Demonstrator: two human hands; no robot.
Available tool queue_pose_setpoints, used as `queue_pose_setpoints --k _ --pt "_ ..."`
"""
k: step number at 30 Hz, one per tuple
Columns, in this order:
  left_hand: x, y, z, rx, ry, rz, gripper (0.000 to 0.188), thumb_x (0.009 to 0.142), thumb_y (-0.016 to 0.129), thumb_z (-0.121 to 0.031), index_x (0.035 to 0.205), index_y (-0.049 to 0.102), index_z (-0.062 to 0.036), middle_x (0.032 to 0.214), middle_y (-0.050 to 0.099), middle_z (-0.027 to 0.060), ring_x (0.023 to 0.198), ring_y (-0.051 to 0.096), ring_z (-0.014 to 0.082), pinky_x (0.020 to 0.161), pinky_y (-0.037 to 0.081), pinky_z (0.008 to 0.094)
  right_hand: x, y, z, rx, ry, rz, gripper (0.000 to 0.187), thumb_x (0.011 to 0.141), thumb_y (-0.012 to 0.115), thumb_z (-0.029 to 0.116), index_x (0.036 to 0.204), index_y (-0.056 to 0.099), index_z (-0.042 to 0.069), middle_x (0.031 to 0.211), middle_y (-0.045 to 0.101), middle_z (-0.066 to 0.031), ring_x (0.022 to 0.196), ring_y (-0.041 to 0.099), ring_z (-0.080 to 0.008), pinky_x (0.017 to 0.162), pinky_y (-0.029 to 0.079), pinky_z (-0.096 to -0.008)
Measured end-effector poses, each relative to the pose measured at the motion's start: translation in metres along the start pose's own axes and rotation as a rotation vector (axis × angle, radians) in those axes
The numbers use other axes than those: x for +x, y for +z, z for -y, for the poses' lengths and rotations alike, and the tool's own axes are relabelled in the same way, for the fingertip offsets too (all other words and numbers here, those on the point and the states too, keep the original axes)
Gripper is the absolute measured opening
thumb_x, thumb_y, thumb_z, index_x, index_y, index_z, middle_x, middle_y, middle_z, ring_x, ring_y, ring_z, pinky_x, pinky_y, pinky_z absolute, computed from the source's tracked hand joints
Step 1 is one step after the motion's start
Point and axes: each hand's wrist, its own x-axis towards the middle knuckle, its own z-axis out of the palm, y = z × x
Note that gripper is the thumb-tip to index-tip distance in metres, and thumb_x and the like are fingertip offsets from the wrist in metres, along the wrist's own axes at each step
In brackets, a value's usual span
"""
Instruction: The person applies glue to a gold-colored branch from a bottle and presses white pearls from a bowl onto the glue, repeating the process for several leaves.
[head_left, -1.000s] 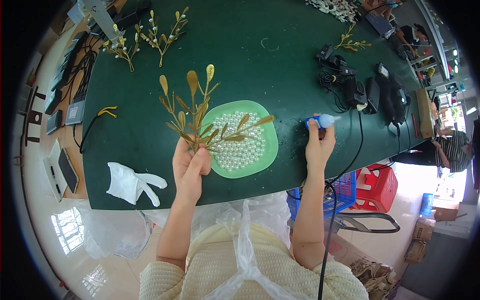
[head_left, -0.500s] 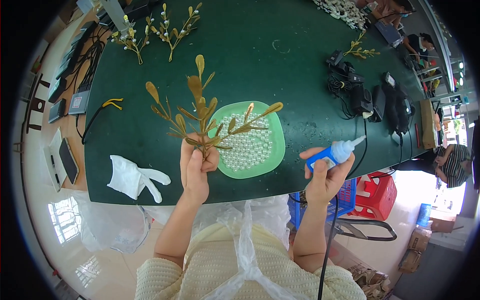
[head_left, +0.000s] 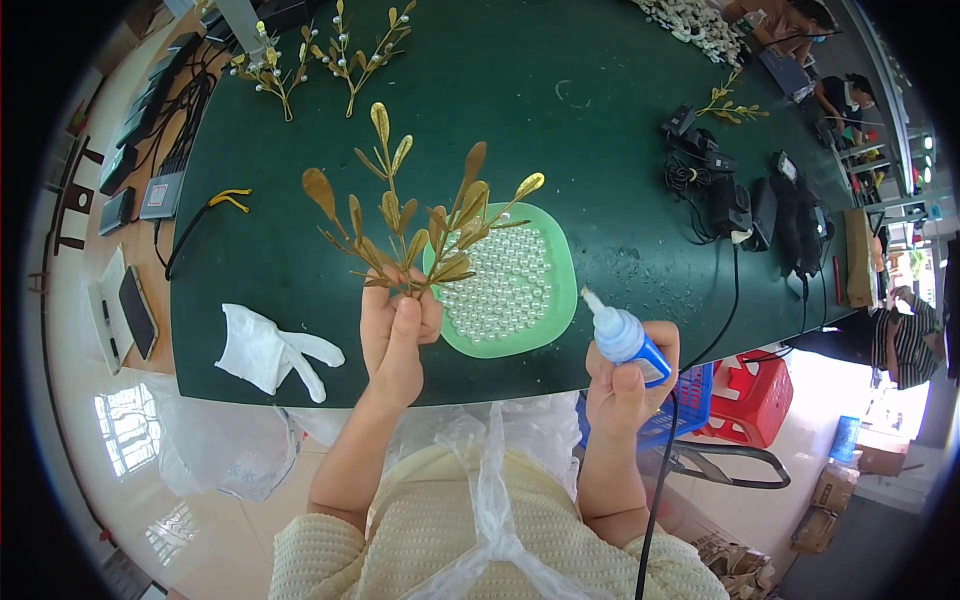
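Between the thumb and fingers of my left hand [head_left: 400, 340] is the stem of a gold artificial leaf branch [head_left: 393, 212], its leaves spreading upward. No pearls can be made out on it. My right hand [head_left: 628, 385] grips a blue glue bottle [head_left: 632, 345] with a pale cap, its narrow nozzle tilted up and left. A light green tray [head_left: 562, 265] filled with white pearl beads [head_left: 500, 290] lies on the table, partly behind the branch's right-hand leaves. The nozzle is just right of the tray, apart from the branch.
Pearl-trimmed gold branches [head_left: 355, 65] lie at the far left of the green table [head_left: 530, 130]. A white glove [head_left: 270, 350] is near the front edge. Black adapters and cables [head_left: 730, 205] sit at right. A blue basket [head_left: 690, 400] and red stool [head_left: 755, 395] stand below the edge.
The branch has been turned in my left hand, so its leaves fan differently. My right hand has shifted slightly left, and the bottle's nozzle has swung from pointing right to pointing up-left.
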Motion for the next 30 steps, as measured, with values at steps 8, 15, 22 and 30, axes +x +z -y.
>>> queue_pose_setpoints --k 8,15,22,30 --pt "-0.005 0.011 -0.013 -0.11 -0.108 0.021 0.023 0.09 0.036 -0.025 0.099 0.036 -0.0044 0.051 0.023 -0.0026 0.041 0.018 0.0061 0.041 0.017 0.0223 0.007 0.012 0.009 0.365 0.257 0.047 0.034 0.08 0.053 0.038 0.085 0.037 0.008 0.049 0.035 0.0021 0.039 0.027 -0.0055 0.038 0.018 -0.0217" --pt "-0.005 0.009 -0.007 -0.196 -0.185 -0.004 0.021 0.089 0.037 -0.024 0.096 0.039 -0.0041 0.05 0.021 -0.0036 0.041 0.016 0.006 0.04 0.017 0.0223 0.007 0.007 0.004 0.623 0.452 0.132 0.025 0.081 0.05 0.032 0.084 0.036 0.012 0.047 0.034 0.0036 0.039 0.025 -0.0057 0.039 0.018 -0.0221" --pt "0.002 0.008 -0.002 -0.183 -0.132 0.024 0.021 0.089 0.038 -0.023 0.097 0.039 -0.0034 0.05 0.022 -0.0036 0.041 0.017 0.006 0.041 0.017 0.022 0.005 0.007 0.003 0.521 0.41 0.107 0.028 0.081 0.051 0.034 0.082 0.038 0.009 0.051 0.039 0.0017 0.039 0.028 -0.0054 0.037 0.019 -0.0212" --pt "-0.01 0.001 0.014 0.076 0.097 -0.022 0.022 0.087 0.044 -0.019 0.102 0.035 -0.0048 0.071 0.041 0.0011 0.047 0.028 0.0063 0.044 0.021 0.0214 0.004 0.015 0.015 0.062 0.143 -0.044 0.03 0.077 0.054 0.026 0.078 0.039 0.001 0.055 0.042 -0.0041 0.041 0.037 -0.0073 0.037 0.026 -0.0194"
